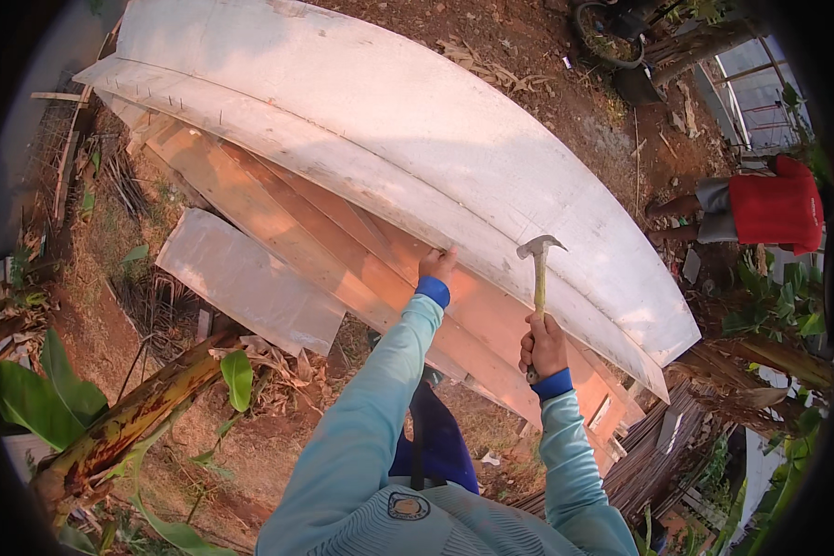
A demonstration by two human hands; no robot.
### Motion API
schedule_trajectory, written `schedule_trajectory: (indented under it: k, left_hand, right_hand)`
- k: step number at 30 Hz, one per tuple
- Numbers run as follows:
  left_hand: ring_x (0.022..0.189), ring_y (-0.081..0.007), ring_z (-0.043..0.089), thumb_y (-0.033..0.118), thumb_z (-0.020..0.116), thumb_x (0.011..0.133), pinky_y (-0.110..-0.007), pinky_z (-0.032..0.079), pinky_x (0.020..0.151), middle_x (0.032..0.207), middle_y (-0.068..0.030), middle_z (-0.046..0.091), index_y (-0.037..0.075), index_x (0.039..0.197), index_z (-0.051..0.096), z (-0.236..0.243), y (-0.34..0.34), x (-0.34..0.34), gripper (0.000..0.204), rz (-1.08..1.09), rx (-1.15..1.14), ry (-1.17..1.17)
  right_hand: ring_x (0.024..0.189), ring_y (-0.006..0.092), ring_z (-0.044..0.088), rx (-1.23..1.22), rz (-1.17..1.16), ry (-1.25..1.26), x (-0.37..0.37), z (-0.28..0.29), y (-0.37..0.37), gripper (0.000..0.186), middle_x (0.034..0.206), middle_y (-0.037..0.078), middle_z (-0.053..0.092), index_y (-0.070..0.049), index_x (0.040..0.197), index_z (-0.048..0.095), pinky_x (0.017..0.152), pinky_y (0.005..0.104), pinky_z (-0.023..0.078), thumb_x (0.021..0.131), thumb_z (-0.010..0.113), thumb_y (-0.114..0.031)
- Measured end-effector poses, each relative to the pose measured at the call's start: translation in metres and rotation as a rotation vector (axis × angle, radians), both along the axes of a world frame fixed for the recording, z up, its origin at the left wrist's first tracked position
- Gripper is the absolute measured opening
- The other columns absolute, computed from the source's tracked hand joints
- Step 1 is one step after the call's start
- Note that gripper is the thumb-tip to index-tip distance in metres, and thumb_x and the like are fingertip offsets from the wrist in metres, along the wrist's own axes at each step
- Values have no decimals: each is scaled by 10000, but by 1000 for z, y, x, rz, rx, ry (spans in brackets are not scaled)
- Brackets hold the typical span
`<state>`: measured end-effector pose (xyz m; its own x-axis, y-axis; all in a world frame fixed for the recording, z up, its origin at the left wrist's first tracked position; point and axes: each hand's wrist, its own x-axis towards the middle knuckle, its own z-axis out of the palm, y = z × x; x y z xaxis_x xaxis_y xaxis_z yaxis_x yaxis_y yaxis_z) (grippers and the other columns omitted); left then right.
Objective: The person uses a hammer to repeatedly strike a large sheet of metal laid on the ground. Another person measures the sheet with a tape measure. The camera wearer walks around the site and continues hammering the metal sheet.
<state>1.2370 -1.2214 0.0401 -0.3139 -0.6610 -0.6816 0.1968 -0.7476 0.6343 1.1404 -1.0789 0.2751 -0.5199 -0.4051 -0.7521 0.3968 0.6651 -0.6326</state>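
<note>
In my right hand (544,344) is a claw hammer (540,284), gripped by the lower handle with its metal head up over the white board. My left hand (437,265) is at the near edge of the long white board (371,107), fingertips drawn together there. Whatever they pinch, if anything, is too small to make out. Along that near edge runs a narrow white strip (278,146). Several thin nails (221,117) stand up from its left part. Beneath the white board lie stacked orange-brown boards (292,227).
A grey-white sheet (250,278) lies left of the stack. Nearer are a banana stem (134,426) and green leaves (236,380). Another person in a red shirt (775,209) is at the right. A wheelbarrow (612,37) stands at the far right, and bundled sticks (653,454) lie at the lower right.
</note>
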Motion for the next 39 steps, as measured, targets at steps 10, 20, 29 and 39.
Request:
schedule_trajectory:
  k: [10, 20, 29, 39]
  left_hand:
    - [1237, -359, 442, 329, 583, 916, -429, 430, 975, 1350, -210, 407, -55, 1353, 336, 38, -104, 107, 632, 156, 13, 110]
    - [1196, -362, 467, 214, 552, 935, -423, 467, 962, 1297, -236, 420, -101, 1269, 383, 34, -123, 95, 489, 127, 79, 69]
    - [1180, -327, 496, 255, 564, 929, -403, 465, 952, 1338, -189, 422, -33, 1333, 352, 57, -102, 101, 539, 104, 22, 168]
    - [1026, -292, 596, 239, 596, 904, -419, 496, 837, 1194, -114, 558, 114, 1328, 446, -6, 72, 225, 467, 26, 227, -99]
  right_hand:
    - [357, 52, 334, -337, 72, 348, 23, 56, -106, 327, 532, -31, 368, -13, 1060, 517, 320, 218, 283, 978, 450, -323]
    - [346, 105, 342, 195, -32, 155, 22, -15, 5, 205, 513, -12, 350, -92, 917, 449, 306, 284, 306, 939, 446, -296]
    - [328, 99, 335, 79, -12, 404, 34, -14, 19, 270, 503, -8, 345, -61, 967, 462, 296, 273, 317, 946, 446, -330]
    - [346, 103, 347, 40, 8, 61, 49, -21, 84, 264, 499, 6, 355, -57, 937, 454, 301, 279, 317, 947, 469, -320]
